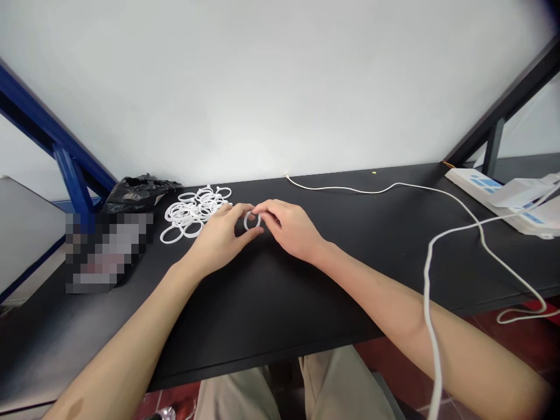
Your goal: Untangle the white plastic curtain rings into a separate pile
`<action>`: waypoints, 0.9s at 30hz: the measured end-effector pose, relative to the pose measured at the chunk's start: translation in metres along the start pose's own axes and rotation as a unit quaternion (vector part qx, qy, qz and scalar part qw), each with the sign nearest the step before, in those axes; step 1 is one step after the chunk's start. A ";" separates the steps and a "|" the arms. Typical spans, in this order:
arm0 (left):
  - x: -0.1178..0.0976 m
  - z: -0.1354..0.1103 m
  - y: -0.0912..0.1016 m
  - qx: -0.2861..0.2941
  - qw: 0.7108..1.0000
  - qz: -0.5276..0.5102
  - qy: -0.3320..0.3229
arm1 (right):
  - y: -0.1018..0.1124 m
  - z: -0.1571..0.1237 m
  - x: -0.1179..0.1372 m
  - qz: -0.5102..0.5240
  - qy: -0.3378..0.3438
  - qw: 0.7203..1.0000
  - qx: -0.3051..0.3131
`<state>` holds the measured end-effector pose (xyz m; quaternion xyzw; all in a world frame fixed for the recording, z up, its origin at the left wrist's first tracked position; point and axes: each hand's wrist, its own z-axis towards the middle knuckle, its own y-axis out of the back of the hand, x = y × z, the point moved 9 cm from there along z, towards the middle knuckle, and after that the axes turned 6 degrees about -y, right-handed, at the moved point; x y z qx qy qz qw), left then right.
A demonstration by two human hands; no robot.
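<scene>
A white plastic ring (246, 221) is held upright just over the black table, between my two hands. My left hand (223, 236) pinches it from the left with thumb and fingers. On the other side, the fingertips of my right hand (291, 227) close on its upper right edge. Part of the ring is covered by my fingers. Beyond my left hand lies a loose pile of similar white rings (186, 213), several of them with small knobs.
A crumpled black plastic bag (140, 192) lies at the back left near a blue metal frame (72, 169). A white cable (431, 262) loops across the right side. White panels with blue marks (481, 184) and papers sit far right. A pixelated patch covers something at left.
</scene>
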<state>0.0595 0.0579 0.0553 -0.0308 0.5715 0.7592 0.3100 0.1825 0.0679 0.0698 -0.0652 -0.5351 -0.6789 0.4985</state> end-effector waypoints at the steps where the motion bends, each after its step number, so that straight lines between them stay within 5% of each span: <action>1: 0.000 0.000 0.000 -0.001 1.000 0.002 0.000 | 0.000 0.000 -0.001 0.000 -0.003 1.000 -0.002; 8: 0.005 0.003 0.015 -0.057 0.998 0.035 0.001 | -0.001 -0.001 -0.016 -0.009 -0.076 0.997 -0.015; 12: 0.036 0.000 0.040 -0.130 0.980 0.134 0.074 | -0.006 -0.002 -0.025 -0.029 -0.107 0.994 0.013; 18: 0.076 -0.008 0.042 -0.098 0.952 0.227 0.179 | -0.014 -0.004 -0.022 -0.070 -0.108 0.990 0.052; 24: 0.032 0.000 0.040 -0.164 0.975 0.147 0.042 | -0.011 -0.001 -0.028 -0.208 -0.112 0.970 0.054; 27: -0.001 0.002 0.019 -0.107 0.991 0.067 -0.045 | -0.004 0.000 -0.040 -0.274 -0.146 0.949 0.046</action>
